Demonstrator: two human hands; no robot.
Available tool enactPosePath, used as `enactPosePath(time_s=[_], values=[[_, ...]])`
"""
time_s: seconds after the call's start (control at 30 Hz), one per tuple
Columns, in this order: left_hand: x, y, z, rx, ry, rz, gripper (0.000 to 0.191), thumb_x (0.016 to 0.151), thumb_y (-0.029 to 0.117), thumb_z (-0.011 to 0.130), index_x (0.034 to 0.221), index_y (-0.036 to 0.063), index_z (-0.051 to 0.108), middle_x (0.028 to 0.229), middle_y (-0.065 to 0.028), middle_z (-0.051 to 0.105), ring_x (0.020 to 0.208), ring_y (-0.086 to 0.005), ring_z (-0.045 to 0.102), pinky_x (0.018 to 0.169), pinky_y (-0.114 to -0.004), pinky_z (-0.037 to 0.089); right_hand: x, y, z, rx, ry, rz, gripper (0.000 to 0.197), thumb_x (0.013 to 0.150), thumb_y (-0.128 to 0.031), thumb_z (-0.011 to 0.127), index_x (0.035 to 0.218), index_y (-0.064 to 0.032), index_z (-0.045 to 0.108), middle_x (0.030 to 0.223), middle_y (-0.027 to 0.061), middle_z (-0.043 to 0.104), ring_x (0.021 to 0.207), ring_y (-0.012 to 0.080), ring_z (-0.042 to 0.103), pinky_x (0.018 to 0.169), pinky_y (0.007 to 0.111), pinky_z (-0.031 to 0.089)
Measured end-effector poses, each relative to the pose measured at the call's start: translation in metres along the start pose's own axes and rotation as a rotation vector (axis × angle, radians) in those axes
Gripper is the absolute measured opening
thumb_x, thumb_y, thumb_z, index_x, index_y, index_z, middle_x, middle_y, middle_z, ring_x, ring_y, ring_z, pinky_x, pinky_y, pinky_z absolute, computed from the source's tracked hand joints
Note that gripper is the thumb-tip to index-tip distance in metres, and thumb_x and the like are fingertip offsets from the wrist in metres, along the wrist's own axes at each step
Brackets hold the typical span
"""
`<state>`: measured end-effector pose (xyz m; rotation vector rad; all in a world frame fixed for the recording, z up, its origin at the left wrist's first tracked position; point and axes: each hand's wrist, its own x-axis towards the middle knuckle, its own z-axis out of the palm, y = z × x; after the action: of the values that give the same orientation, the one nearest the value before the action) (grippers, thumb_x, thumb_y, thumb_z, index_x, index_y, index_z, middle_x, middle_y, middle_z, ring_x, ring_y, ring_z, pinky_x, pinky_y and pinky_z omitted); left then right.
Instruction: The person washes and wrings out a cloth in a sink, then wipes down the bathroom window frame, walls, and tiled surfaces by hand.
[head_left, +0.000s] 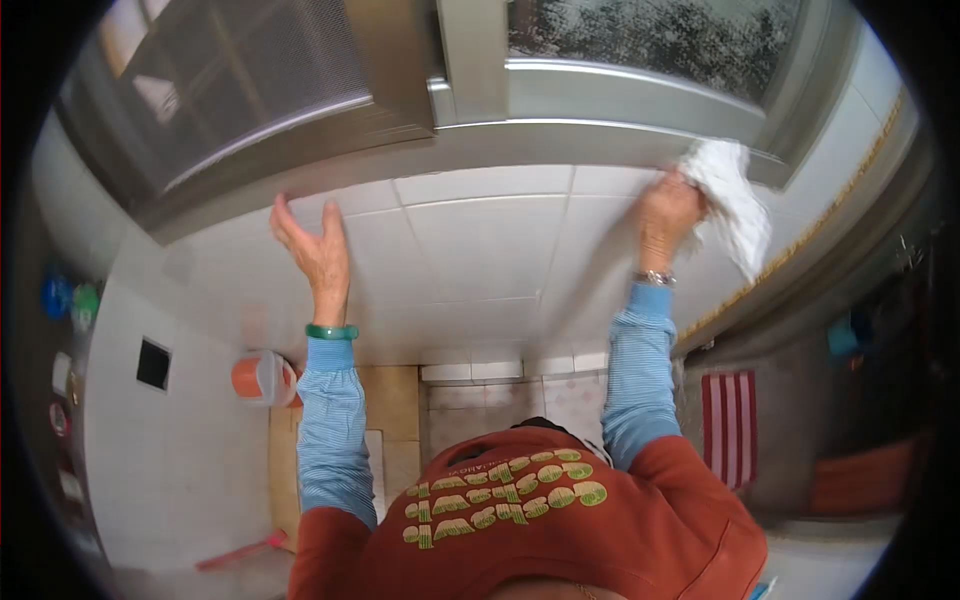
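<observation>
My right hand (673, 211) grips a white cloth (729, 196) near the right end of the metal window frame (555, 141), over the ledge. The cloth hangs down to the right of the hand. My left hand (311, 244) is raised at the left with its fingers apart and nothing in it, close to the white tiles (480, 232) below the frame. Whether its fingertips touch the tiles or the frame, I cannot tell. Above the left hand is a mesh window screen (292, 60); a dark, speckled window pane (652, 45) is at the upper right.
An orange and white container (262, 379) stands at the lower left, with a pink-handled tool (240, 551) lower down. A red striped mat (729, 429) lies at the right. A door frame edge or wall edge (795, 259) curves along the right. A small dark opening (154, 364) is in the left wall.
</observation>
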<state>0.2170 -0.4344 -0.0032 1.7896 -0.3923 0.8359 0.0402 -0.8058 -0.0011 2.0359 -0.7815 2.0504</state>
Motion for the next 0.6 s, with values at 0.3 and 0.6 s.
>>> enactPosePath(time_s=[0.3, 0.6], values=[[-0.006, -0.002, 0.024, 0.099, 0.115, 0.094, 0.079, 0.086, 0.031, 0.062, 0.140, -0.0046, 0.018, 0.142, -0.0303, 0.018, 0.133, -0.0425, 0.020, 0.108, -0.050, 0.022, -0.098, -0.176, -0.020, 0.637, -0.702, -0.413, 0.045, 0.085, -0.030, 0.055, 0.126, -0.0131, 0.051, 0.138, 0.0105, 0.043, 0.133, 0.0291, 0.033, 0.107, 0.055, 0.022], [0.002, -0.003, 0.039, 0.115, 0.360, 0.078, 0.060, 0.091, 0.031, 0.053, 0.134, -0.0042, 0.030, 0.133, -0.0248, 0.032, 0.124, -0.0383, 0.032, 0.103, -0.049, 0.028, -0.003, 0.014, -0.016, 0.159, -0.340, -0.687, 0.039, 0.082, -0.021, 0.054, 0.120, -0.0260, 0.057, 0.115, 0.0030, 0.054, 0.120, 0.0189, 0.047, 0.084, 0.040, 0.048]])
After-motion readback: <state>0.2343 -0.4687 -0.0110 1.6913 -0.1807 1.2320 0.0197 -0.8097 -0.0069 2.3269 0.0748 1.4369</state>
